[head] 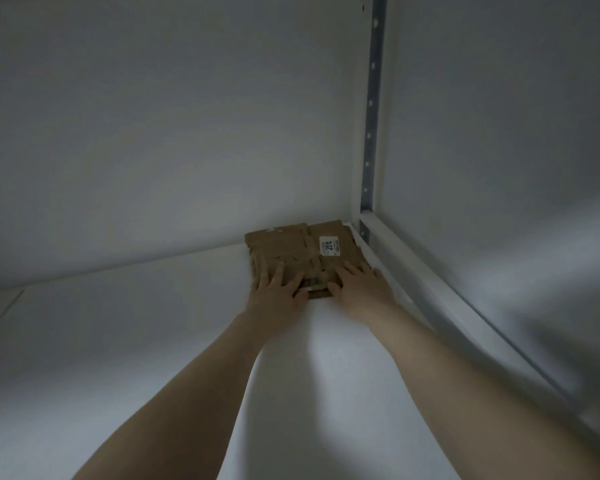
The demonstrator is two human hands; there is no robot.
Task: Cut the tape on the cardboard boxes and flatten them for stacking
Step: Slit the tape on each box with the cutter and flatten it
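A small stack of flattened brown cardboard boxes (pixel 302 252) lies in the far right corner of a white shelf surface (pixel 153 341). The top piece carries a white label (pixel 329 245) with dark print. My left hand (pixel 278 289) lies on the stack's near left part with fingers spread and straight. On the near right edge my right hand (pixel 361 284) presses down, its fingers flat on the cardboard. Both arms reach far forward from the bottom of the view.
A white back wall (pixel 153 133) rises right behind the stack. A perforated grey metal upright (pixel 371 116) stands in the corner, and a grey rail (pixel 465 323) runs along the shelf's right edge. The light is dim.
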